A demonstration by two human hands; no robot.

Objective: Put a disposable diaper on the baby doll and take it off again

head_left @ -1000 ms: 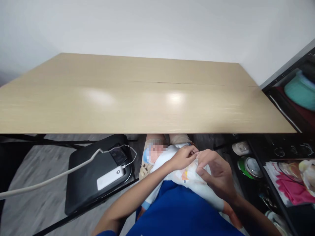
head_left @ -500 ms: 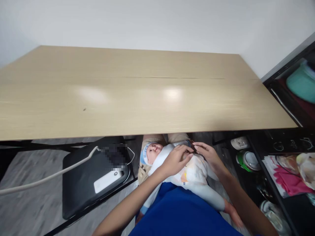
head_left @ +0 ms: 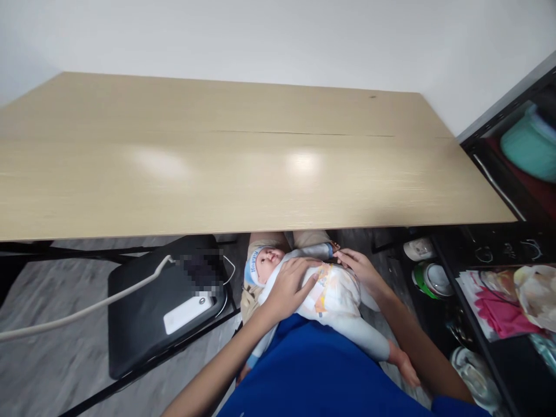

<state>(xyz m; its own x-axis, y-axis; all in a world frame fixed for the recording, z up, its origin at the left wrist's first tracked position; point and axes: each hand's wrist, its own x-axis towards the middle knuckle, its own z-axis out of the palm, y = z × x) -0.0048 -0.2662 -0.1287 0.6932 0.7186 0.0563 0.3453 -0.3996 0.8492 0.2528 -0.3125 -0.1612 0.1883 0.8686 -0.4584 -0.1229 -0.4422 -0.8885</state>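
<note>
A baby doll [head_left: 269,263] in a blue-and-white cap and pale long-sleeved clothes lies face up across my lap, its head toward the left. Around its middle is a white diaper [head_left: 343,295] with a coloured print, worn over the clothes. My left hand [head_left: 293,284] rests flat on the doll's chest, fingers stretched out near the diaper's upper edge. At the cuff of the doll's far sleeve [head_left: 317,251], my right hand [head_left: 356,266] has its fingertips drawn together on the doll's small hand; the exact grip is partly hidden.
A wide wooden table [head_left: 260,185] stretches in front of me, its edge above my knees. On the left, a black stool-like seat [head_left: 134,324] holds a white power bank [head_left: 187,314] and a cable. Dark shelves on the right carry cans, pink cloth [head_left: 499,313] and a teal container [head_left: 532,145].
My left hand has slid left and down onto the doll's chest, away from my right hand. My right fingers have closed in at the doll's cuff. More of the diaper's print shows.
</note>
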